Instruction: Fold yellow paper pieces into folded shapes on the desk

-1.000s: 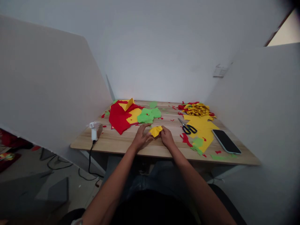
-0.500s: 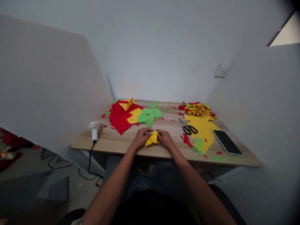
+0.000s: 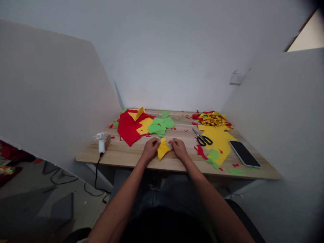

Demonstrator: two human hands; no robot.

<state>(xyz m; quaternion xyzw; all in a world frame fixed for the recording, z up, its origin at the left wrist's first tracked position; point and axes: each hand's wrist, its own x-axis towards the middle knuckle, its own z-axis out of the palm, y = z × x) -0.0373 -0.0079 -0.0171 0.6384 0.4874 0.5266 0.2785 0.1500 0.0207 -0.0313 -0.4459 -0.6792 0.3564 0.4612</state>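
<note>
A small creased piece of yellow paper is held up between my hands, near the table's front edge. My left hand pinches its left edge between thumb and fingers. On the other side, my right hand has its fingertips closed at the paper's right edge. Beyond them lies crumpled green paper, beside a large red piece and more yellow sheets. To the right of my hands rest black-handled scissors, their blades pointing away from me.
A white glue gun stands at the left, its cord hanging over the edge. Yellow paper sheets, a phone and a heap of ruffled yellow pieces occupy the right. Partitions flank the wooden table.
My hands have moved slightly apart, and the right one has shifted outward to the paper's edge. The yellow paper now shows more of its surface and hangs in a different shape.
</note>
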